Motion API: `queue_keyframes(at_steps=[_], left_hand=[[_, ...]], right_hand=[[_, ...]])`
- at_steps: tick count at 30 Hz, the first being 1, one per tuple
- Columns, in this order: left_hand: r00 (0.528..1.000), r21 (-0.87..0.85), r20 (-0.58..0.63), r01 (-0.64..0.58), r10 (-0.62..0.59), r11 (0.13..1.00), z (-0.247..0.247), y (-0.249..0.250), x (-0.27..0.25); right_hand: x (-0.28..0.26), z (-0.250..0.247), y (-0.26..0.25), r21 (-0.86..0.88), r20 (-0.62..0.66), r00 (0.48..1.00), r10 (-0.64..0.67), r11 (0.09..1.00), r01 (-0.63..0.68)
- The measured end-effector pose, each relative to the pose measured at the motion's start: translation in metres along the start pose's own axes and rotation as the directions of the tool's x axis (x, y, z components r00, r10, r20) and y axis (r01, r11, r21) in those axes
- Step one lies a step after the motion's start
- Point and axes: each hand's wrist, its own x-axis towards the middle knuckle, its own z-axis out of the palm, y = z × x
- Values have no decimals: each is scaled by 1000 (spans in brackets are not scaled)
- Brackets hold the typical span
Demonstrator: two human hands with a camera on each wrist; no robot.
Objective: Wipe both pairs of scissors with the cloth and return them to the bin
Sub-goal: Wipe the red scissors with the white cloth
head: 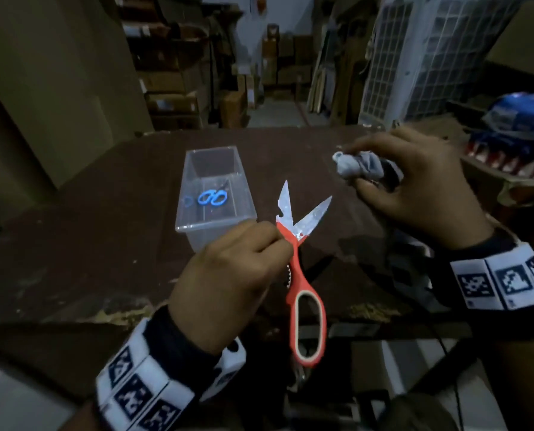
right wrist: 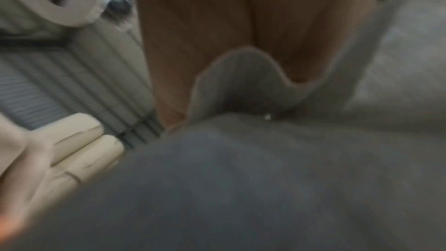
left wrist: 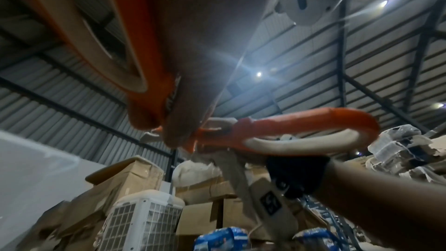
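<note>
My left hand point(head: 253, 244) grips the orange-handled scissors point(head: 303, 265) near the pivot, above the table. Their blades are spread and point away from me, and one handle loop hangs toward me. In the left wrist view the orange handles point(left wrist: 289, 129) fill the middle, seen from below. My right hand point(head: 393, 181) holds a bunched grey cloth point(head: 359, 164) up and to the right of the blade tips, apart from them. The cloth point(right wrist: 265, 178) fills the blurred right wrist view. The blue-handled scissors point(head: 212, 197) lie inside the clear plastic bin point(head: 194, 181) on the table.
The dark brown table point(head: 88, 244) has a worn front edge. Cardboard boxes point(head: 172, 88) are stacked behind it, white grilled units point(head: 430, 57) stand at the back right, and blue packages point(head: 520, 116) lie at the far right. A black strap point(head: 414, 275) lies under my right wrist.
</note>
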Motion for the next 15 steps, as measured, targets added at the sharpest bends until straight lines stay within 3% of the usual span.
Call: queue_keyframes(at_steps=[2, 7, 12, 15], left_hand=[[998, 8, 55, -25, 25, 1000, 15, 5, -12], [989, -98, 142, 54, -39, 994, 35, 4, -31], [987, -116, 149, 81, -64, 990, 43, 3, -44], [985, -123, 163, 77, -56, 990, 41, 1, -50]], right_hand=[[-7, -11, -11, -13, 58, 998, 2, 1000, -1], [-31, -20, -31, -28, 228, 974, 18, 1000, -12], [-61, 16, -33, 26, 244, 964, 104, 993, -114], [-72, 31, -37, 10, 160, 976, 146, 989, -150]])
